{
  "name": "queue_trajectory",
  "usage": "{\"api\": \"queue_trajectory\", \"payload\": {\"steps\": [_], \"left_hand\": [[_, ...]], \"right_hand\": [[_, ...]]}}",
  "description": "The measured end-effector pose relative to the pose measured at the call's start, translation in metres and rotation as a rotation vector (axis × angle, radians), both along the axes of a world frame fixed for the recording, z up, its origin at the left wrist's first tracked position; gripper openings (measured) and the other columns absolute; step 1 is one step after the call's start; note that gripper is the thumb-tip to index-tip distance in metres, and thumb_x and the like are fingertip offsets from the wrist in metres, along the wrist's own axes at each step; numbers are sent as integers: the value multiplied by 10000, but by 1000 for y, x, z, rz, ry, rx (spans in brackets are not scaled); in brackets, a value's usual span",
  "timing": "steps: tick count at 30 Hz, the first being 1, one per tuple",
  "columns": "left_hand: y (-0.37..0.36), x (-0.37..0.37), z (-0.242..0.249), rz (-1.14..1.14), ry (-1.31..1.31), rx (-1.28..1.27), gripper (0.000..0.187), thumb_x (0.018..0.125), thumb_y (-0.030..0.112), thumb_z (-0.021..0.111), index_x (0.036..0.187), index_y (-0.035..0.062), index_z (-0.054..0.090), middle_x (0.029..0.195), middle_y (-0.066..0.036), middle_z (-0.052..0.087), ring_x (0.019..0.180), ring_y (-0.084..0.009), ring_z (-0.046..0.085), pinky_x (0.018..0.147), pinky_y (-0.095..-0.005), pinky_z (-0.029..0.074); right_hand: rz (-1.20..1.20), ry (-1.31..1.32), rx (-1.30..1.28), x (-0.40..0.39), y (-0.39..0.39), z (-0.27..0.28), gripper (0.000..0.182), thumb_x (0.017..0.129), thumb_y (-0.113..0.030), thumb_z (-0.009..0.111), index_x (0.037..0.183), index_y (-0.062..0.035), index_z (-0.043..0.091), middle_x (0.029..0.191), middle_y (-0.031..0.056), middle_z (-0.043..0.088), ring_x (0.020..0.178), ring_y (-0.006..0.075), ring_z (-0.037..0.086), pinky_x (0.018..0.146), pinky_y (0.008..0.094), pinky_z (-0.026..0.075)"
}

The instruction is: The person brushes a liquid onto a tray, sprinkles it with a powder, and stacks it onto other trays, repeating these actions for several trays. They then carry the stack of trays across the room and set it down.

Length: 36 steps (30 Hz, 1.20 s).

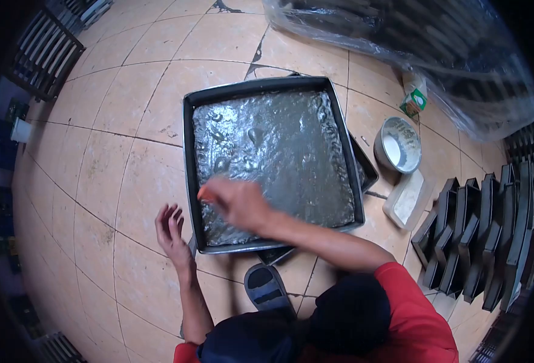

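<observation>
Pans (255, 89) x2, R hand (243, 202) gripping 1 orange obj. (206, 194), L hand (174, 235) loosely spread

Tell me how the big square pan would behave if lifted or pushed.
The big pan is probably stiff, given its straight raised walls. Pushed, it may slide or wobble, since it sits askew over a second tray. Its wet-looking shine suggests a slippery inside.

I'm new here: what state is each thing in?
Tray: face up, glossy coating inside
Lower tray: mostly covered by the tray
Right hand: closed on orange object, over the tray
Left hand: open, fingers loosely curled, beside the tray
Bucket: uncovered, white contents
Tub: uncovered, white contents
Side trays: on edge, in a row
Plastic sheet: draped
</observation>
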<state>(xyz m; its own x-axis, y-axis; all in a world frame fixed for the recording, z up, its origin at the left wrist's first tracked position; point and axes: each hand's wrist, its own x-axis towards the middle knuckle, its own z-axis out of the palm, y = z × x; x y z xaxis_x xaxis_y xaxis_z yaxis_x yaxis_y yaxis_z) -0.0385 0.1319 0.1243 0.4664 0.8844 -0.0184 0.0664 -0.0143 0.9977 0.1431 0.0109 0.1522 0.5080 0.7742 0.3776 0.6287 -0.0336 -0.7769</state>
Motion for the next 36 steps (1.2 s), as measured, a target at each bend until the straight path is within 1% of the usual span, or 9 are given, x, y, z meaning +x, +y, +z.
{"api": "queue_trajectory", "payload": {"steps": [6,9,11,17,20,23,26,31,36], "left_hand": [[16,-5,5,11,-12,72,350,1050,147,502,1378,27,515,1286,-155,623,1174,-235,607,1039,-378,466],[24,-50,1,65,101,86,363,1046,161,513,1391,49,513,1302,-139,615,1174,-226,603,1030,-374,462],[26,-71,-7,120,124,33,358,1043,155,514,1386,53,514,1307,-134,611,1173,-228,601,1024,-375,467],[-12,-35,5,46,55,31,335,1017,64,533,1348,13,526,1277,-158,617,1164,-233,605,1031,-372,479],[-22,-28,20,-4,50,111,327,1013,44,534,1336,-7,529,1257,-160,624,1157,-231,606,1041,-366,473],[-25,-40,27,36,92,137,316,1017,44,526,1329,-6,535,1246,-154,629,1149,-227,606,1048,-363,465],[-31,-56,25,73,118,142,298,1018,39,519,1311,-9,551,1236,-149,633,1144,-216,605,1047,-354,461],[-41,-67,24,66,166,215,280,1023,33,506,1290,-27,563,1230,-154,640,1162,-220,604,1046,-354,460],[-57,-23,60,-1,167,268,277,1034,36,485,1294,-30,557,1248,-166,639,1186,-226,596,1080,-359,437]], "right_hand": [[-26,478,-202,-2,-116,14,239,910,-193,696,1107,-58,702,887,104,757,772,164,717,708,328,569],[-521,268,-112,59,-187,10,171,903,-129,701,1047,-39,709,884,109,749,738,144,709,652,290,561],[-658,-115,-280,71,-211,20,191,868,-100,728,1040,-38,672,894,140,740,761,260,737,680,334,580],[418,148,-246,38,-134,8,239,885,-271,728,1012,-73,687,892,193,708,796,331,700,705,432,551],[178,30,-479,146,-79,-3,514,891,-570,643,969,-65,705,834,214,691,800,354,685,766,485,528],[-259,-283,-355,242,-64,5,294,916,-324,671,1146,-143,651,871,164,711,838,342,698,727,447,553],[-207,-622,-339,221,-107,14,385,843,-131,686,1213,-207,614,967,114,728,873,323,707,724,422,572],[191,-123,-232,101,-211,22,282,862,-132,687,1142,-170,670,1041,75,744,831,304,725,714,419,587],[-366,-159,-275,81,-242,27,257,843,-104,719,1093,-126,661,955,76,718,787,260,718,627,387,566]]}}
